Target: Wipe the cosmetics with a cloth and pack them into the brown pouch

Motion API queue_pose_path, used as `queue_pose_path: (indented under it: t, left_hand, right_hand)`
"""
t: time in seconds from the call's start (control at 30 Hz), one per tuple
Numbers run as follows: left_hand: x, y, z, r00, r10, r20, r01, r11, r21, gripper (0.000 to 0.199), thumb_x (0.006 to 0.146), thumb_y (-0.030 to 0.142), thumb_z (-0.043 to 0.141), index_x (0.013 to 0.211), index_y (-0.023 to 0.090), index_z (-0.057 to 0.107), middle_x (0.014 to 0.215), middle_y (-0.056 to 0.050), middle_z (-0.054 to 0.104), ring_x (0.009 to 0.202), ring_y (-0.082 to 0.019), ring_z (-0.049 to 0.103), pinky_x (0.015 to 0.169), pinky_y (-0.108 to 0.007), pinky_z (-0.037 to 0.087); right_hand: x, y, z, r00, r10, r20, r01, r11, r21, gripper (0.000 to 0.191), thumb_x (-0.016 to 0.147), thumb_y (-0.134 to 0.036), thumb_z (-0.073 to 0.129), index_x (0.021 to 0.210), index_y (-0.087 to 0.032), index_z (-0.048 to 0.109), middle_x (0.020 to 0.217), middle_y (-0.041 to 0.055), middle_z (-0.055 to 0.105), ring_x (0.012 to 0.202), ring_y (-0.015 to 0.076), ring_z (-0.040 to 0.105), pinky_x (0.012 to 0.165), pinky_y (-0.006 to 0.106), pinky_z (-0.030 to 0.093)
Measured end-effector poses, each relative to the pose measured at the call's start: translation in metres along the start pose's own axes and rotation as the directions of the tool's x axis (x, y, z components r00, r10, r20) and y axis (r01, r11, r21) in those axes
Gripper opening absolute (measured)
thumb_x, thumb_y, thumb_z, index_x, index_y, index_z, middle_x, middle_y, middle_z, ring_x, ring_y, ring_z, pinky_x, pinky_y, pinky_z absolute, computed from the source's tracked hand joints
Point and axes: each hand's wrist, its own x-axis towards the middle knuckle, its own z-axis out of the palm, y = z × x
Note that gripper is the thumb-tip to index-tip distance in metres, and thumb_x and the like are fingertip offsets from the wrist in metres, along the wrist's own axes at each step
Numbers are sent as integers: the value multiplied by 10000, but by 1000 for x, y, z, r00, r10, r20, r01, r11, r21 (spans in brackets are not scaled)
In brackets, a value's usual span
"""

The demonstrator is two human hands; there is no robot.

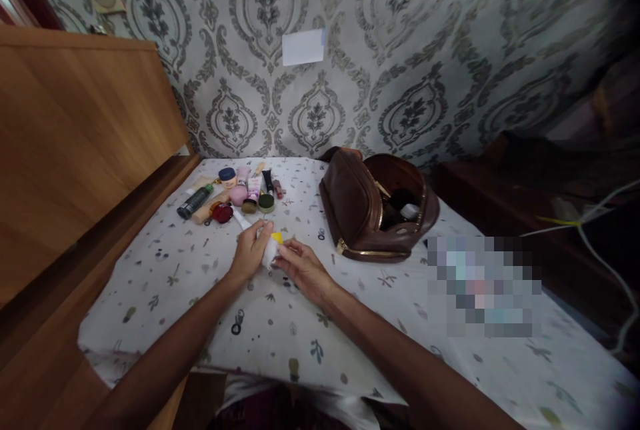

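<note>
Between both hands, above the patterned white cloth, is a white tube (pixel 242 219) whose narrow end points up and left. A yellow patch (pixel 277 238) shows beside it. My left hand (pixel 251 249) is closed around the tube, thumb on top. My right hand (pixel 303 269) pinches the near end, where a white crumpled piece (pixel 270 254) shows; I cannot tell whether it is a wipe or part of the tube. Beyond the hands lie a red-lidded jar (pixel 222 213), a dark bottle (pixel 195 201), a pink egg-shaped item (pixel 239 196) and a green round tin (pixel 267 203).
A brown leather toiletry bag (pixel 350 193) stands unzipped at right, with items inside. A blue-lidded jar (pixel 227 178) and several tubes lie at back left. The patterned cloth (pixel 200 310) covers the table. A wooden cabinet (pixel 85 150) borders the left; a blurred-out patch (pixel 485 287) lies right.
</note>
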Motion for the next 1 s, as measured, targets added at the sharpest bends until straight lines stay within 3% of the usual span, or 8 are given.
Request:
queue_pose_path:
  t: [0.17,0.33,0.4,0.57,0.7,0.8,0.9,1.0]
  left_hand:
    - [1,1,0,998,-46,-33,43,996,-77,505,907,614,366,651,192,469,592,31,453,583,-129,429,565,-252,339]
    - [1,2,2,990,-1,143,26,985,-172,525,887,651,370,701,183,518,666,13,516,642,-137,475,614,-253,383]
    - [0,2,2,987,17,162,11,985,-174,501,872,646,416,712,184,522,663,22,505,626,-129,461,600,-246,379]
    - [0,-2,2,999,-30,44,35,992,-119,483,893,617,398,687,189,488,620,32,469,584,-121,425,554,-238,346]
    - [2,-5,1,999,-29,-15,28,997,-72,463,904,579,411,672,185,492,614,28,472,597,-126,430,560,-240,339]
    - [2,-3,1,1000,-18,-15,17,999,-50,453,919,549,399,657,188,484,608,27,476,608,-131,448,582,-243,359]
    - [-2,1,1,993,88,76,-91,995,33,406,944,488,371,738,185,548,707,-2,563,706,-159,534,679,-264,415]
    - [-6,4,1,950,237,203,-278,938,207,321,908,456,475,1026,183,595,999,-71,647,964,-221,588,865,-321,426]
  right_hand:
    - [-3,0,5,999,3,41,1,996,-93,358,555,-283,885,845,-162,715,811,7,702,763,119,645,744,227,500]
    - [0,-1,-1,998,2,65,0,1000,-25,406,566,-288,876,918,-167,716,924,33,720,824,143,655,807,256,496]
    - [2,-1,-4,999,4,33,-4,1000,12,418,551,-265,885,915,-170,701,883,20,718,777,129,655,799,253,500]
    - [0,-2,-3,1000,-8,5,8,1000,-5,393,567,-242,880,868,-194,634,779,-8,705,707,115,654,783,256,501]
    - [-9,-5,6,999,-24,38,27,996,-83,631,611,-246,852,1180,-271,582,816,-26,699,747,120,638,769,252,486]
    - [-12,-6,10,999,-18,45,23,991,-128,631,644,-282,828,1220,-290,573,836,-33,673,764,116,613,771,246,486]
    - [-10,-7,10,1000,-31,2,31,996,-81,548,622,-315,843,1106,-296,588,897,-32,653,769,115,604,744,238,503]
    - [-8,-7,6,996,-45,-80,39,996,-79,449,644,-378,829,995,-277,569,885,-42,626,749,103,583,655,194,489]
